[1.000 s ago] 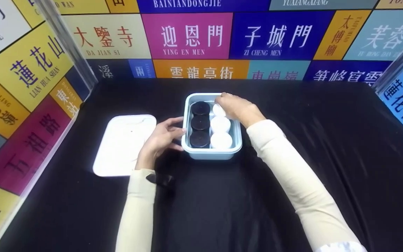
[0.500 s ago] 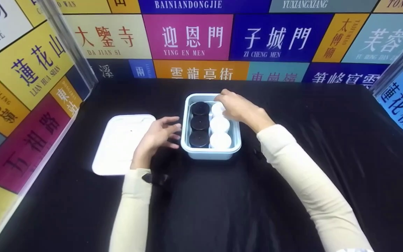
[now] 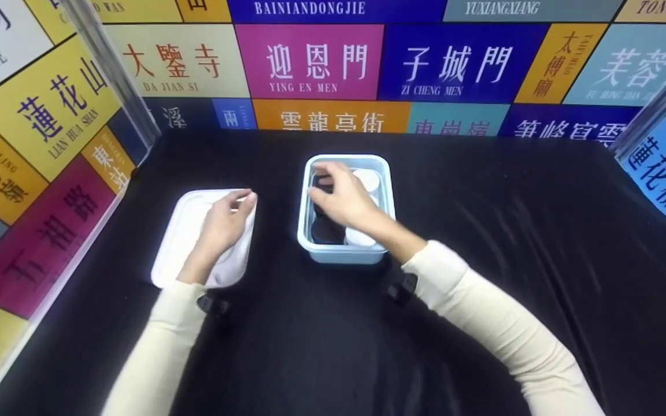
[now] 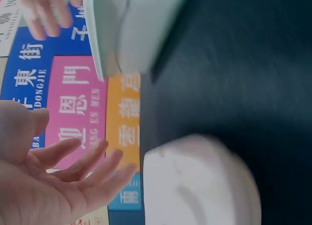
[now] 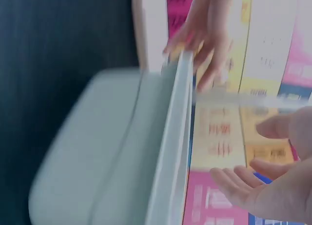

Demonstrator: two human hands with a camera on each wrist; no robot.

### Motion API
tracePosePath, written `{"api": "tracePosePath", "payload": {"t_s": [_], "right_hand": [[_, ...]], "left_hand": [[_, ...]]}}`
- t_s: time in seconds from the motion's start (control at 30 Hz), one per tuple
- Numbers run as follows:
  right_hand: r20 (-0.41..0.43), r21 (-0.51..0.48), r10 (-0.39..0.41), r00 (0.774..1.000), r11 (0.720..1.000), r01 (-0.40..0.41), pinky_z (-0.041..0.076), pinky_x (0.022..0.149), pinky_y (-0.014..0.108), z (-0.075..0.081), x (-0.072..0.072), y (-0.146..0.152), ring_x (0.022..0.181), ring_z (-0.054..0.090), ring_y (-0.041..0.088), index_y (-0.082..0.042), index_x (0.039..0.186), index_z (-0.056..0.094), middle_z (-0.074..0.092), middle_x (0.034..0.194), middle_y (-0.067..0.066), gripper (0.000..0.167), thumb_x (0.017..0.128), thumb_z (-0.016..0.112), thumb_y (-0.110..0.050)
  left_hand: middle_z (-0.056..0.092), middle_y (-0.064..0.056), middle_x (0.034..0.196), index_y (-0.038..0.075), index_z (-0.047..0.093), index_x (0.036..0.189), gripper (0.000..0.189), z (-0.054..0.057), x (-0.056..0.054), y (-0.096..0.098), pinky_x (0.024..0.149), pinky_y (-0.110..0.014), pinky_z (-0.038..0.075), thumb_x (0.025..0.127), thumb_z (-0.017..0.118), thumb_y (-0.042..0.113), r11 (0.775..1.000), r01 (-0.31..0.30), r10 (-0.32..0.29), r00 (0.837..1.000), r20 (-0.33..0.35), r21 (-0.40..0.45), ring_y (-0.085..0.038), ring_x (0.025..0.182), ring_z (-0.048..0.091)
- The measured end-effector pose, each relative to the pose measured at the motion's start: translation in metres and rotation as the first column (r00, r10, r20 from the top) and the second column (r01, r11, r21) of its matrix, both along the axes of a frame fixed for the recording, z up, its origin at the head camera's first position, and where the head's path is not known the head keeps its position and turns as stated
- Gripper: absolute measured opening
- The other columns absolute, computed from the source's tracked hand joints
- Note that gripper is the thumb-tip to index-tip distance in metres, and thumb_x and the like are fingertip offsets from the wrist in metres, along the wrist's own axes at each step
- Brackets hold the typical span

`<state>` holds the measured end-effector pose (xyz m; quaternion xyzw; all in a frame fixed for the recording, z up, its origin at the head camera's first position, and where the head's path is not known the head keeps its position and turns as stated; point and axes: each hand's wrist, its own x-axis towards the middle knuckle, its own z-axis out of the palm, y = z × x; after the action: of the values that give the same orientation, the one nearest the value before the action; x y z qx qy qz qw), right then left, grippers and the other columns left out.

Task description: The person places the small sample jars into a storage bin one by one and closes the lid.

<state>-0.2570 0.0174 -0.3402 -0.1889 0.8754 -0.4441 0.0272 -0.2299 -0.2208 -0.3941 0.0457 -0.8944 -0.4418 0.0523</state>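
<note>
In the head view a light blue rectangular box (image 3: 347,256) holds black round-topped containers (image 3: 326,232) on its left and white ones (image 3: 369,180) on its right. My right hand (image 3: 346,196) hovers over the box with thumb and fingers spread, covering part of both rows. A white lid (image 3: 178,245) lies flat left of the box, and my left hand (image 3: 217,228) is above it, fingers loosely bent near its far right corner. The left wrist view shows the left hand (image 4: 68,181) with nothing in its grasp; likewise the right hand (image 5: 273,186) in the right wrist view.
Black cloth (image 3: 321,341) covers the table. Panels with colourful Chinese lettering (image 3: 310,60) rise along the back and both sides, with clear upright strips (image 3: 116,75) at the corners.
The left hand has left the box's side and moved left over the white lid. The right hand has moved from the far white container leftward over the black ones.
</note>
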Motion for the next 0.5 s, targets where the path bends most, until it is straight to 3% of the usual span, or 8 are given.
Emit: {"api": "tracePosePath", "payload": {"t_s": [0.13, 0.3, 0.4, 0.5], "right_hand": [[0.131, -0.148, 0.013, 0.991, 0.989, 0.006, 0.055, 0.106, 0.033, 0.003, 0.018, -0.020, 0.129, 0.059, 0.024, -0.010, 0.147, 0.047, 0.055, 0.144, 0.010, 0.053, 0.097, 0.063, -0.020], [0.311, -0.357, 0.090, 0.946, 0.934, 0.028, 0.061, 0.098, 0.035, 0.001, 0.034, -0.043, 0.126, 0.062, 0.029, -0.006, 0.151, 0.041, 0.053, 0.146, 0.016, 0.055, 0.100, 0.059, -0.014], [0.387, -0.446, 0.151, 0.910, 0.894, 0.041, 0.060, 0.100, 0.039, -0.004, 0.041, -0.056, 0.130, 0.059, 0.031, -0.002, 0.152, 0.037, 0.050, 0.148, 0.020, 0.055, 0.101, 0.056, -0.012], [0.442, -0.497, 0.198, 0.875, 0.866, 0.055, 0.060, 0.100, 0.039, -0.012, 0.049, -0.068, 0.134, 0.055, 0.032, -0.001, 0.153, 0.034, 0.047, 0.149, 0.022, 0.056, 0.102, 0.054, -0.012]], "left_hand": [[0.061, -0.028, 0.133, 0.000, 0.053, 0.141, 0.046, -0.002, 0.004, -0.024, 0.109, -0.051, 0.050, 0.106, 0.047, 0.029, 0.996, -0.022, 0.017, 0.999, -0.051, -0.090, -0.042, 0.124, 0.060], [0.056, -0.031, 0.137, -0.004, 0.051, 0.142, 0.052, -0.010, 0.011, -0.056, 0.116, -0.055, 0.041, 0.105, 0.050, 0.032, 0.973, -0.029, 0.002, 0.993, -0.115, -0.229, -0.045, 0.132, 0.051], [0.051, -0.034, 0.141, -0.005, 0.047, 0.144, 0.055, -0.010, 0.016, -0.072, 0.119, -0.059, 0.035, 0.105, 0.050, 0.033, 0.956, -0.015, -0.003, 0.998, -0.060, -0.292, -0.049, 0.135, 0.045], [0.047, -0.038, 0.142, -0.009, 0.045, 0.145, 0.056, -0.010, 0.020, -0.084, 0.120, -0.061, 0.033, 0.104, 0.050, 0.030, 0.947, -0.022, 0.029, 0.999, 0.016, -0.319, -0.053, 0.136, 0.041]]}}
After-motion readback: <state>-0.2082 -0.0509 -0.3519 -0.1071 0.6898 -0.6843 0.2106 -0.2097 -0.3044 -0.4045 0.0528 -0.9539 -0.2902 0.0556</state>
